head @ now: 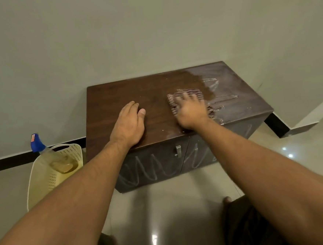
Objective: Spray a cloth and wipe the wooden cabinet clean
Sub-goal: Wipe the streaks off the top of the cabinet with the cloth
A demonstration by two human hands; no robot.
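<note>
Wooden cabinet (155, 103) against wall, right hand (191, 111) pressed flat on striped cloth (188, 94) mid-top, left hand (128, 124) flat, empty, beside it, spray bottle (50, 157) in basket (52, 179) left, chalky right half unobstructed.

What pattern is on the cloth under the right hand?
The cloth is striped, brownish-maroon and pale; the head view shows it.

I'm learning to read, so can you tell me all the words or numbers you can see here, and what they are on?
No words or numbers can be read here.
Spray bottle in the basket: a small reddish sticker on its blue head, too small and blurred to read.
Cabinet: pale zigzag scribbles on its dusty top and doors, not letters.
Cloth: only stripes.
</note>
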